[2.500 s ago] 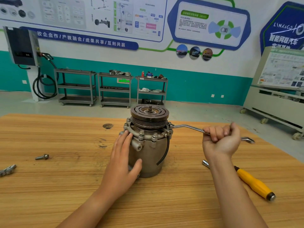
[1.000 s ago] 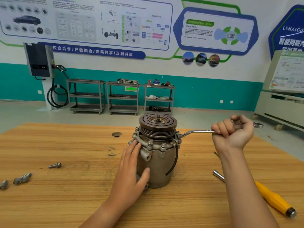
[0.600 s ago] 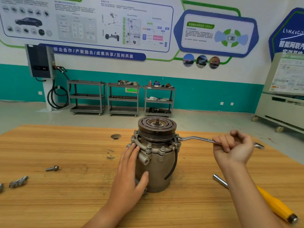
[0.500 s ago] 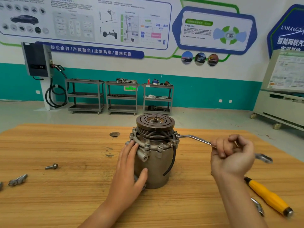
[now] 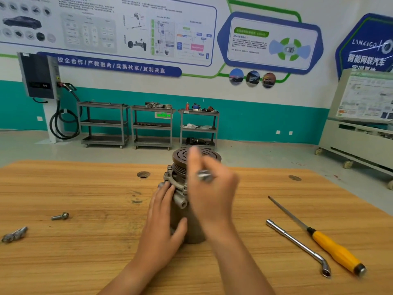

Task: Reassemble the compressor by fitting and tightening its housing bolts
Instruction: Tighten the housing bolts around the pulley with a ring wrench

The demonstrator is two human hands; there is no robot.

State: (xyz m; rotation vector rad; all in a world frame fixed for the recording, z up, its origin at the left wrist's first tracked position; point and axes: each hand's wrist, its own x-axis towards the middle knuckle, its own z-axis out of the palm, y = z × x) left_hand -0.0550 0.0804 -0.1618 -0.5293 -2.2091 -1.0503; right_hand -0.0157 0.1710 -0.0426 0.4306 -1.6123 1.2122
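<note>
The right hand (image 5: pixel 212 194), motion-blurred, curls round a shiny metal tool (image 5: pixel 204 175) in front of the compressor (image 5: pixel 179 165). The left hand (image 5: pixel 163 222) presses flat-fingered against the compressor's side. It stands upright mid-table (image 5: pixel 85 252), with a loose bolt (image 5: pixel 60 216) well to its left.

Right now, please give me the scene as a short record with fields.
compressor: upright on the table
left hand: flat against compressor side
right hand: blurred before compressor, metal piece at it; grip unclear
screwdriver: on table, right
socket wrench: beside screwdriver
loose bolt: on table, left
</note>
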